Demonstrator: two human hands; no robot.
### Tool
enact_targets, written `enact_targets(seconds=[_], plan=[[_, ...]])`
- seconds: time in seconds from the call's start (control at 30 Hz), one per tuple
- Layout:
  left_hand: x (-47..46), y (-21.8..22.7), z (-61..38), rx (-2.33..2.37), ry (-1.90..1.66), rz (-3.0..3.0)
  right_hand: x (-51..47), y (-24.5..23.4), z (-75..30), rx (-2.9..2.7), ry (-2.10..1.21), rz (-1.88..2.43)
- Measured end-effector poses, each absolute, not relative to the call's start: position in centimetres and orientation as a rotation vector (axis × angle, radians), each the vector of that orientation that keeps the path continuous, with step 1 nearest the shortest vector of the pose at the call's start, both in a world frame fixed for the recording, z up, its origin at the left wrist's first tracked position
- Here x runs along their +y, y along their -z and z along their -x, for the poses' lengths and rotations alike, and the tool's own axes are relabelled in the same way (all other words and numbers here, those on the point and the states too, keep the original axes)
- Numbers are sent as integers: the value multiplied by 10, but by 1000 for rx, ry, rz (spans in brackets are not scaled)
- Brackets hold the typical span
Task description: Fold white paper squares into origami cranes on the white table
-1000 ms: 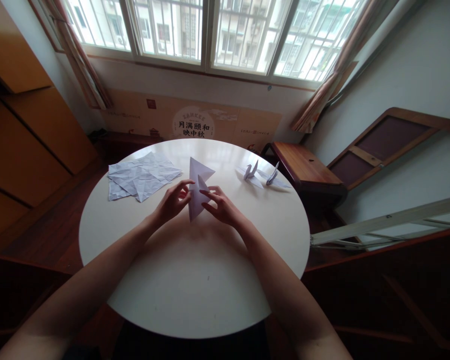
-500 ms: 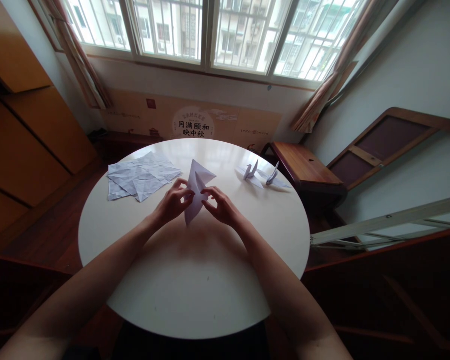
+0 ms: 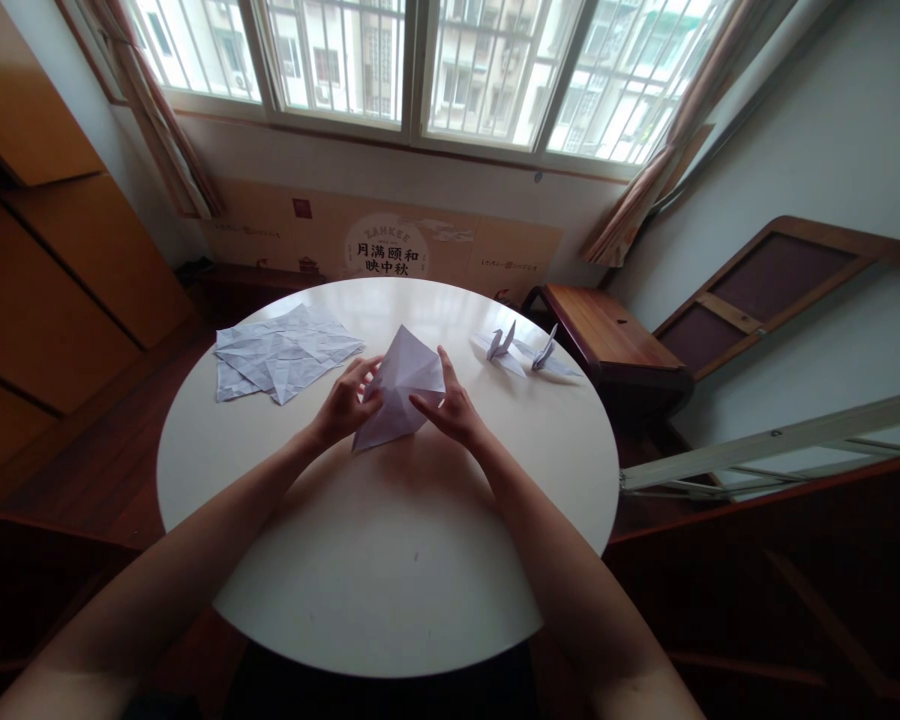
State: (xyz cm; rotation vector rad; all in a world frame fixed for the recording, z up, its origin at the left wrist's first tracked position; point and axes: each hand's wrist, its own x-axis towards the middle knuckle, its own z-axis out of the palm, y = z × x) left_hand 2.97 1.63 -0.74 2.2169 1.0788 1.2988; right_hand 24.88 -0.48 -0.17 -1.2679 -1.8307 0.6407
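Observation:
A creased white sheet of folding paper (image 3: 399,385) is partly opened out above the middle of the table, its points facing up and down-left. My left hand (image 3: 351,398) pinches its left side between thumb and fingers. On the right side, my right hand (image 3: 451,402) has its thumb on the near face and its fingers at the edge. Further right stand two folded paper cranes, one (image 3: 501,345) nearer the hands and the other (image 3: 546,352) beyond it. To the left lies a stack of creased paper sheets (image 3: 285,350).
The round white table (image 3: 390,580) carries everything. Behind it is a printed cardboard panel (image 3: 450,235) below barred windows. A wooden side cabinet (image 3: 615,325) stands past the table's right side, and orange cupboards (image 3: 67,290) are at the left.
The paper has spread from a narrow folded shape into a wider one, its right corner moving out. My right hand has opened wider and shifted slightly right; the cranes and stack stay put.

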Motion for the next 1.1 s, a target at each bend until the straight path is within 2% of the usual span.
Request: enact_targets(seconds=[0.23, 0.47, 0.77, 1.1], plan=[[18, 9, -28, 1114, -1206, -2210, -4, 5, -250, -1882, -528, 1375], [19, 6, -21, 1388, -1082, -2218, -6, 4, -248, -2038, -355, 1219], [20, 6, -29, 1108, -1401, -2283, -19, -4, -238, -2131, -494, 1069], [19, 10, -28, 1152, -1304, -2228, -24, -8, -234, -2207, -483, 1013]])
